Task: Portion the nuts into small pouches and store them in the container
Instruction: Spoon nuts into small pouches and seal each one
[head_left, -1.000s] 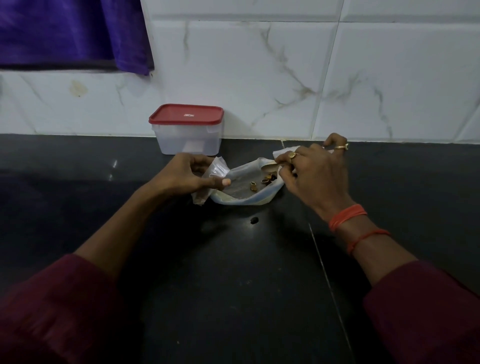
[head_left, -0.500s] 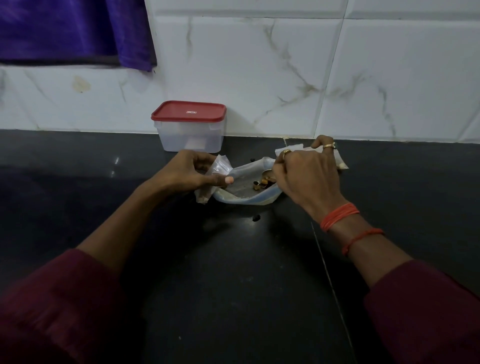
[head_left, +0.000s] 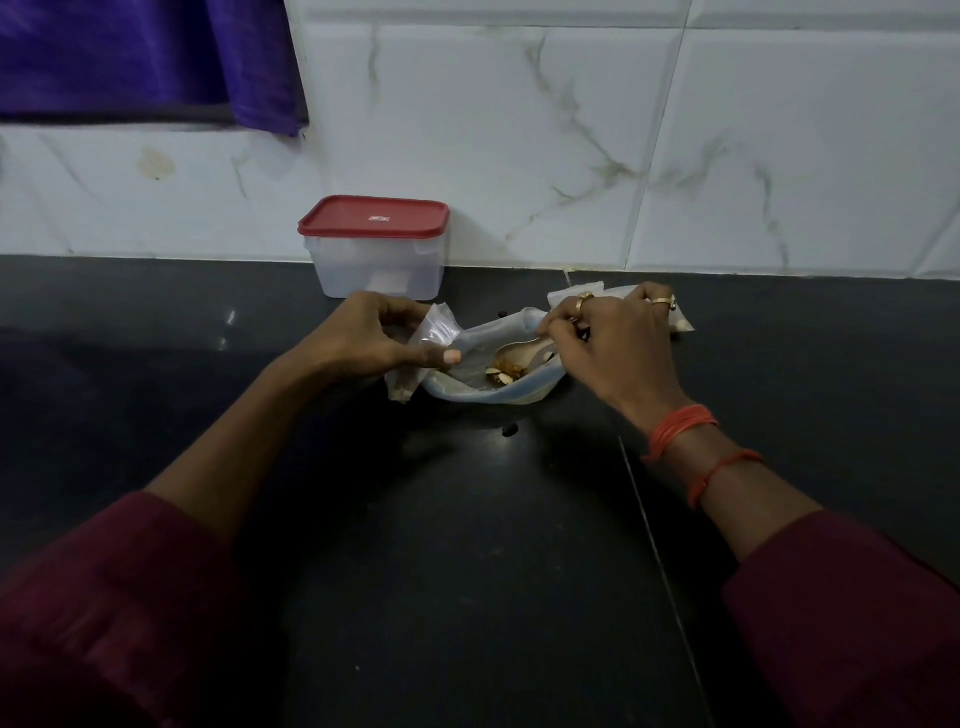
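A dark desk (head_left: 467, 545) seen from above, with two maroon sleeves (head_left: 104, 597) reaching in from the bottom corners; nearest among the containers, a large clear bag (head_left: 488, 392) lies open on the desk between the hands, with a small heap of brown and pale nuts (head_left: 504, 373) in it; the left grip (head_left: 374, 338), a bare hand, pinches a small clear pouch (head_left: 434, 332) between thumb and fingers, touching the bag's left edge; the right grip (head_left: 608, 345), a bare hand with rings, is curled over the bag's right edge around the handle of what looks like a metal spoon (head_left: 519, 353), whose bowl rests among the nuts; just behind that hand lie filled pouches (head_left: 681, 323), partly hidden by it; farther back, against the wall, stands a clear container (head_left: 376, 270) with its red lid (head_left: 374, 215) on, contents unclear; a stray dark piece (head_left: 510, 429) lies on the desk just in front of the bag; orange threads (head_left: 680, 427) circle the right wrist; white marbled tiles (head_left: 571, 130) rise behind, with purple cloth (head_left: 145, 52) hanging top left; compared with a second ago, the right grip has edged towards the bag's mouth, the spoon bowl shows more plainly, and the left grip holds its pouch as before.
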